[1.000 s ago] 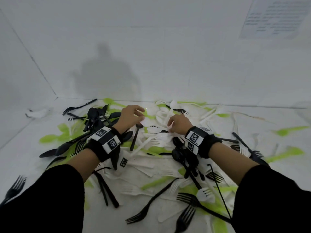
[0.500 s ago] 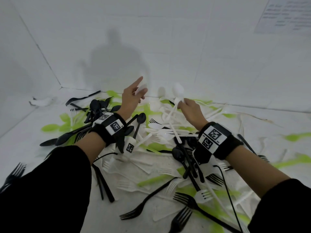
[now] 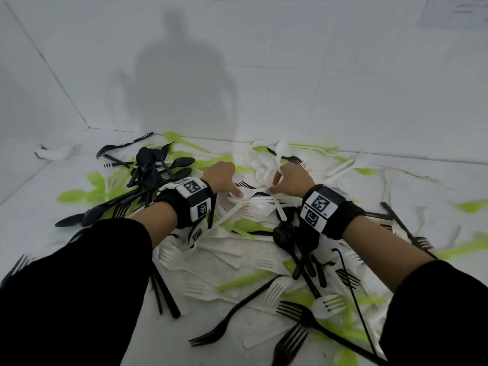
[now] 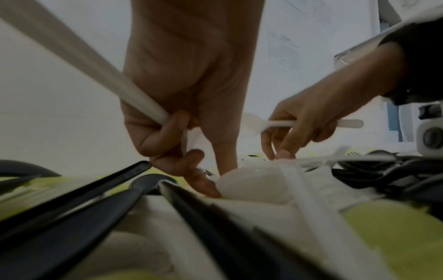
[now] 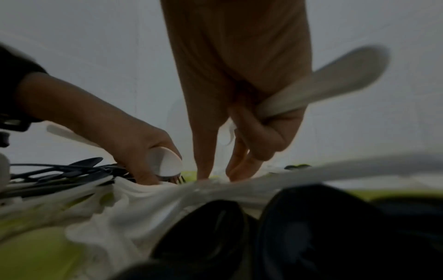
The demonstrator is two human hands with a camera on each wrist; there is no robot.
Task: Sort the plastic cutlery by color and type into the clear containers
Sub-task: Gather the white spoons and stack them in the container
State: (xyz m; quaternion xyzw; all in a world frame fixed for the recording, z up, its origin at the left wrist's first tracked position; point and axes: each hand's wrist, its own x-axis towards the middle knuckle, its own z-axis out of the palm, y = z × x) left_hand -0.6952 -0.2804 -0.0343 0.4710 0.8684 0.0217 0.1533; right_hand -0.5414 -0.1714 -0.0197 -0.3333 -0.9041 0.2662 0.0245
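White walls (image 3: 317, 75) close in around a white surface (image 3: 237, 334) strewn with plastic cutlery: black spoons (image 3: 155, 167) bunched at the far left, green pieces (image 3: 71, 195) scattered beside them, black forks (image 3: 298, 313) lying nearest me, and a tangle of white spoons and forks in the middle. Both of my hands are down in that white tangle, close together. My left hand (image 3: 220, 177) has its outer fingers curled round the handle of a white spoon (image 4: 84, 56), whose bowl (image 5: 167, 163) pokes out past my knuckles, while my forefinger and thumb reach down and touch another white spoon bowl (image 4: 254, 185) lying on the pile. My right hand (image 3: 291, 179) grips a second white spoon (image 5: 330, 83) in its curled outer fingers, the bowl sticking out to the side, and its thumb and forefinger press down onto the white cutlery beneath. Black sleeves (image 3: 79, 286) cover my forearms, and each wrist wears a black band with printed square markers (image 3: 194, 195).
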